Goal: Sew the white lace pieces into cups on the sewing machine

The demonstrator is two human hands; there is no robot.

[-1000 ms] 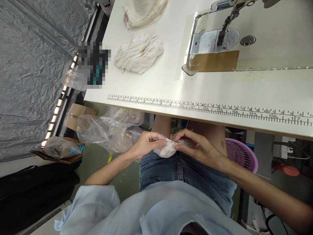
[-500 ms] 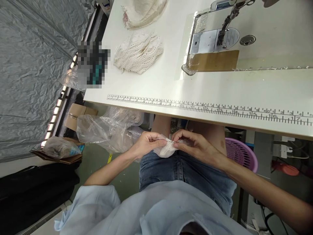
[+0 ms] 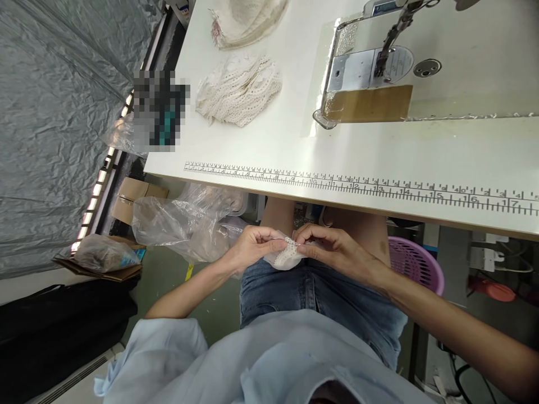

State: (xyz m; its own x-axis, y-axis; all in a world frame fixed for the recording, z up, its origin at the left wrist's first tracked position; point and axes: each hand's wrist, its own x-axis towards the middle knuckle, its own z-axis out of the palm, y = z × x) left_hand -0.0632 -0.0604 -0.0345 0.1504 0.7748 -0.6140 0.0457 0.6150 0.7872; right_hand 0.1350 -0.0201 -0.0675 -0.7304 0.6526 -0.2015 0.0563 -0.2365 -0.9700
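Observation:
Over my lap, just below the table edge, I hold a small piece of white lace-trimmed fabric [image 3: 287,258]. My left hand [image 3: 255,247] pinches its left side between thumb and fingers. Close beside it, my right hand [image 3: 328,247] pinches the right side, its fingertips nearly meeting the left ones. Part of the cloth is hidden behind the right fingers. On the table lie a bundle of cream eyelet lace [image 3: 240,92] and, behind it, a pile of folded cream fabric [image 3: 250,22].
A sewing machine [image 3: 381,64] is set into the white table [image 3: 252,148], whose front edge carries a printed ruler [image 3: 337,184]. Under it stand clear plastic bags [image 3: 181,227] at left and a purple basket [image 3: 415,266] at right. Cardboard [image 3: 130,199] lies further left.
My right fingertips have shifted slightly left along the lace, closer to my left hand. The left hand stays in place, still pinching the fabric.

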